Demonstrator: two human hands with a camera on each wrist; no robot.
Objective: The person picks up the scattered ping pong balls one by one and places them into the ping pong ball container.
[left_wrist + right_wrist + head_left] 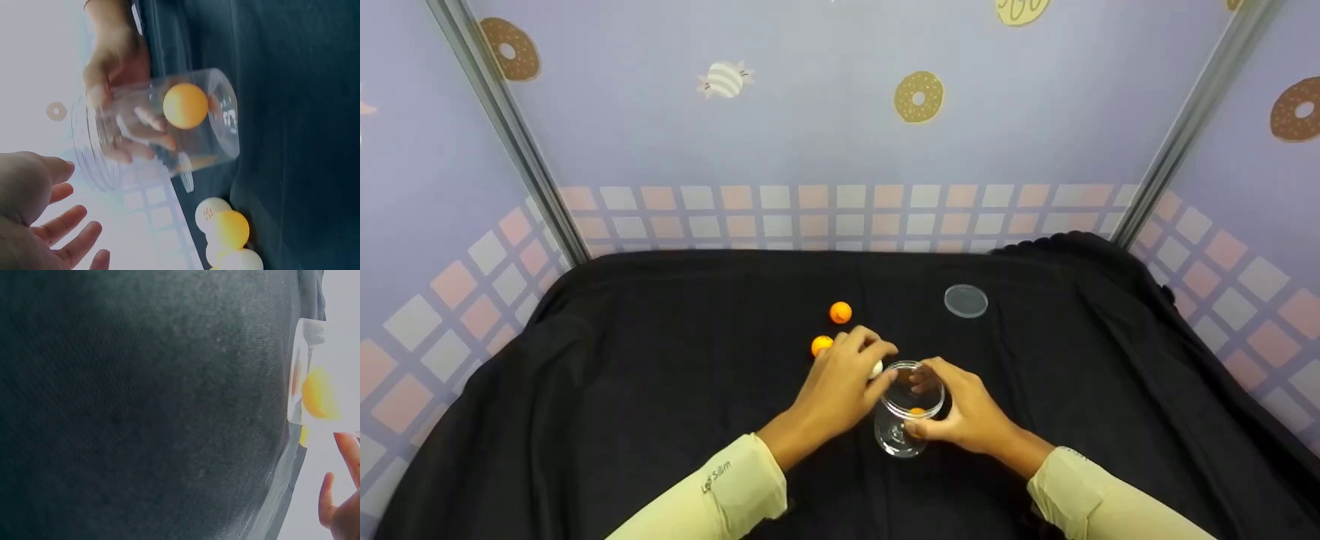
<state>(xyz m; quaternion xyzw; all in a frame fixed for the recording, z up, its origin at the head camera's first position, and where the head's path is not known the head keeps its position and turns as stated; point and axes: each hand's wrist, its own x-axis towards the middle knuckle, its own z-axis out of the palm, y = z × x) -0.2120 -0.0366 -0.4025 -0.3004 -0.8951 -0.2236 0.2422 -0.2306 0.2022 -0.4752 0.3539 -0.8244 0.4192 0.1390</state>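
Observation:
My right hand (979,412) grips a clear, wide-mouthed plastic jar (197,154) near its rim, with the mouth up. An orange ping-pong ball (185,106) is inside, towards the jar's bottom. Whether the base touches the cloth, I cannot tell. Beside the mouth, my left hand (45,219) has loosely spread fingers and holds nothing. Past that hand, several balls lie on the cloth, among them an orange ball (229,228) and a white ball (211,212). The left hand partly hides this group in the head view. Glare washes out much of the jar (299,371) in the right wrist view.
A round clear lid (966,301) lies on the black cloth (675,360) at the back right. Farther back than the other balls is one orange ball (841,312). Patterned panels (825,142) stand behind and at both sides of the table.

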